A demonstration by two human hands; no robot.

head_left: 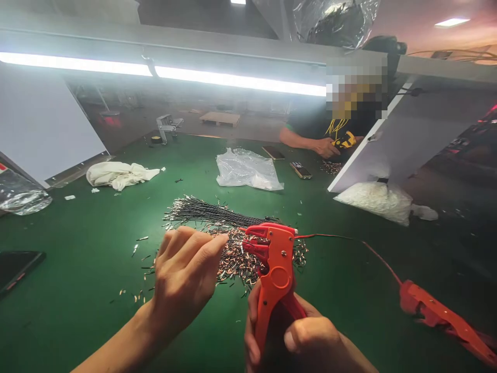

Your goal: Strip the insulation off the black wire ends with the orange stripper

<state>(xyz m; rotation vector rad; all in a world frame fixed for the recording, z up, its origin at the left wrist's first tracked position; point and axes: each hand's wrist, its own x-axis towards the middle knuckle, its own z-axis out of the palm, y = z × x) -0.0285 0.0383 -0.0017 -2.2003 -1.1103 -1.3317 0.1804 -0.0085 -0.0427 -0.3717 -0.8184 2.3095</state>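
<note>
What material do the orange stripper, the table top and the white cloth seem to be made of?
Stripper: looks like glossy orange plastic, with a metal rivet that shines.
Table top: probably a matte green rubber or vinyl mat; its surface is flat and reflects little.
Cloth: soft white fabric, judging by its crumpled folds.

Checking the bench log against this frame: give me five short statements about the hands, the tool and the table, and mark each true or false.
1. The right hand grips the handles of an orange wire stripper. True.
2. The left hand lies flat on the table. False: it is raised, fingers pinched together near the stripper's head.
3. A pile of black wires lies on the green table beyond the hands. True.
4. The white cloth covers the wires. False: it lies apart, far left.
5. A second orange tool lies at the right. True.
</note>
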